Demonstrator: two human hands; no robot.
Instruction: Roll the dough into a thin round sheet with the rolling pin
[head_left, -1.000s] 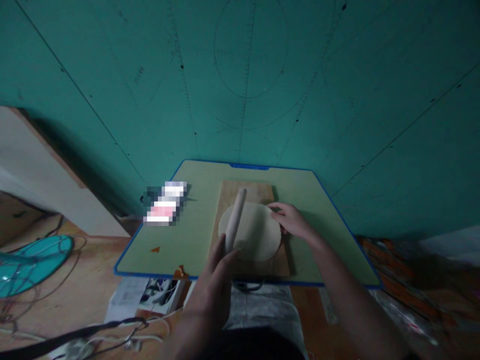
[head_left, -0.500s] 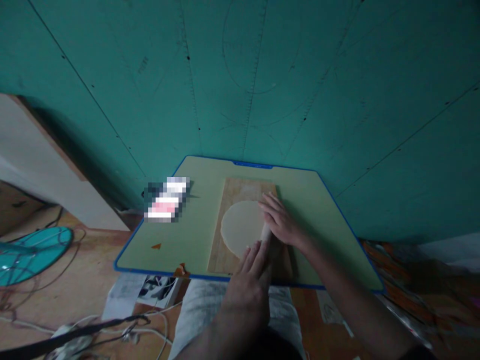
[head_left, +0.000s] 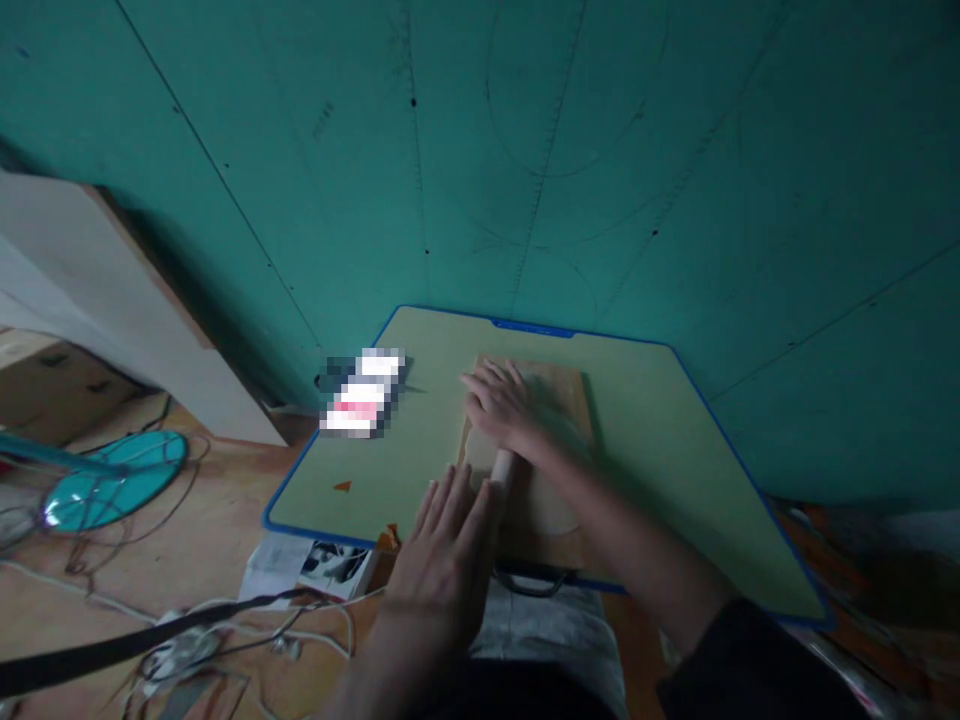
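L hand (head_left: pixel 450 545) flat, fingers splayed, on rolling pin (head_left: pixel 501 468) | R hand (head_left: pixel 504 405) flat, pressing pin's far end | dough (head_left: pixel 551 500) on board (head_left: pixel 574 385), tabletop (head_left: pixel 660 450)

Left hand (head_left: pixel 450 545), right hand (head_left: pixel 506 405) flat on rolling pin (head_left: pixel 502 467) over dough (head_left: pixel 551 500), wooden board (head_left: pixel 574 385).

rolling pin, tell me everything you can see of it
Only a short pale stretch of the rolling pin shows, round and smooth, wood by its look. It lies lengthwise away from the person, over the flat dough on the wooden board. The left hand presses flat on its near end, the right hand on its far end, hiding the rest.
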